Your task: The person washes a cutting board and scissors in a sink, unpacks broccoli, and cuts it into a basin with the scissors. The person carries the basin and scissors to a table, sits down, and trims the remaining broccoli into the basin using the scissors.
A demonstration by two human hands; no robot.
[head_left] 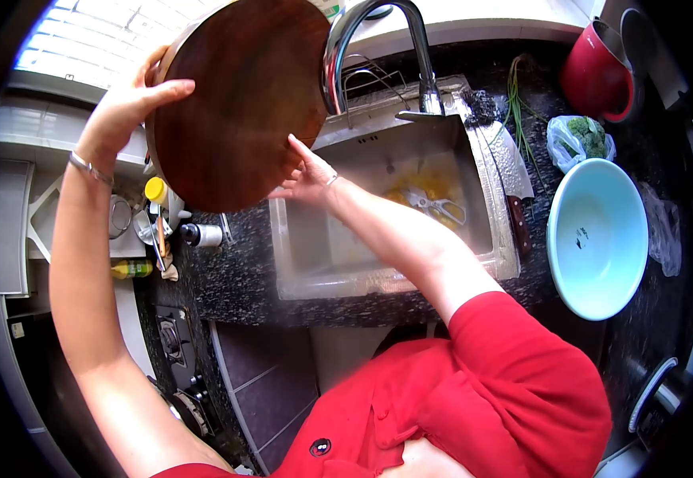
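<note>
The left hand [127, 107] gripped the upper left rim of a round wooden cutting board [239, 99], its fingers curled over the edge, while the right hand [308, 177] pressed flat, fingers open, against the board's lower right edge. The board was held up tilted, to the left of the sink [386, 263] and beside the faucet [378, 40]. Scissors [434, 205] lay in the sink, and a pale blue basin [597, 239] sat on the desk [227, 279] to the right.

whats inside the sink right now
In the sink lie kitchen scissors on something yellow that is too blurred to name. The right hand and forearm cover part of the basin, so that stretch of the bottom cannot be seen.
</note>
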